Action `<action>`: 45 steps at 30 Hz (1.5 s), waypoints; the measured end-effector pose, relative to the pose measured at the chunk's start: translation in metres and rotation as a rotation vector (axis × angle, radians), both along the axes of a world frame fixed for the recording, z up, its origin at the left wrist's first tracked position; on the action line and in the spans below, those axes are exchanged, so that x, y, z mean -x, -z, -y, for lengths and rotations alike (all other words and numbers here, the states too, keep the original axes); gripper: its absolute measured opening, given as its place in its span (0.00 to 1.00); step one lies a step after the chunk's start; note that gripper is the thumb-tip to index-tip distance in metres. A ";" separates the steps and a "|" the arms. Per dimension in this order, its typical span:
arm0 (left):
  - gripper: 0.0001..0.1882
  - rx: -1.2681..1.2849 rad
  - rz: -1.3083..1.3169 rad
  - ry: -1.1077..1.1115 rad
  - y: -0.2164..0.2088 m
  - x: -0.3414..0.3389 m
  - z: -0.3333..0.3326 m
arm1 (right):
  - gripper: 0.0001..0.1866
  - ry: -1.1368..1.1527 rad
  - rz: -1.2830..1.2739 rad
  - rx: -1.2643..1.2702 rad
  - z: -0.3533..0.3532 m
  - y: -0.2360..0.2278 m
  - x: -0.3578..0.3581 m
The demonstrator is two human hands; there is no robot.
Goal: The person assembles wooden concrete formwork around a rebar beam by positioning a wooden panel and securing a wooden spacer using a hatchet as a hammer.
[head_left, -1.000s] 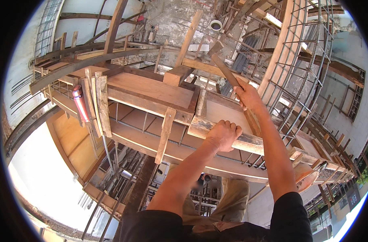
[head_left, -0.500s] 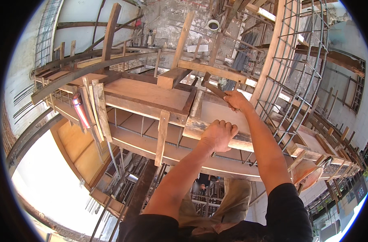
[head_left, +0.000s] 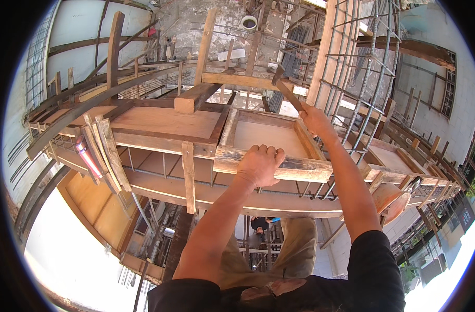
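The left hand [head_left: 261,165] grasps the near edge of the frame [head_left: 300,168], fingers curled over it, while the right hand [head_left: 318,123], clenched round a hammer [head_left: 290,95], is by the frame's far right corner, left of which the hammer's head points away.

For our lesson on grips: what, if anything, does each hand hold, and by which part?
The right hand holds a hammer by its handle; the left hand grips a wooden frame by its front board.
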State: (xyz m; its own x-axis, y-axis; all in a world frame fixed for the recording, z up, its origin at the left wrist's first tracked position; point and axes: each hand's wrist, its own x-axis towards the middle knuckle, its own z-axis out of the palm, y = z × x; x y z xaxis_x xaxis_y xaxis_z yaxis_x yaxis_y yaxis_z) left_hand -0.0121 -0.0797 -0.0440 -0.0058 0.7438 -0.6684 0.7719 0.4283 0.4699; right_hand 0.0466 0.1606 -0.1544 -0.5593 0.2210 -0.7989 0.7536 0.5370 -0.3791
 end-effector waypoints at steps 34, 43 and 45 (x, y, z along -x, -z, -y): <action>0.43 -0.077 -0.052 -0.003 0.002 -0.001 -0.009 | 0.19 0.118 0.002 0.063 -0.023 -0.028 0.014; 0.44 -0.065 -0.034 -0.001 0.004 -0.002 -0.002 | 0.24 -0.289 0.064 0.225 0.090 0.011 0.033; 0.44 -0.062 -0.043 -0.008 0.004 -0.004 0.003 | 0.24 -0.122 0.045 0.267 0.098 0.022 0.025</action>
State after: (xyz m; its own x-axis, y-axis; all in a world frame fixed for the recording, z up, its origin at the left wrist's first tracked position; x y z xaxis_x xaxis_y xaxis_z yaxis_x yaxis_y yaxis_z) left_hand -0.0086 -0.0832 -0.0485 -0.0396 0.7838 -0.6197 0.7884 0.4055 0.4625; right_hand 0.0219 0.0627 -0.1767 -0.5317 -0.0667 -0.8443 0.7090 0.5102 -0.4868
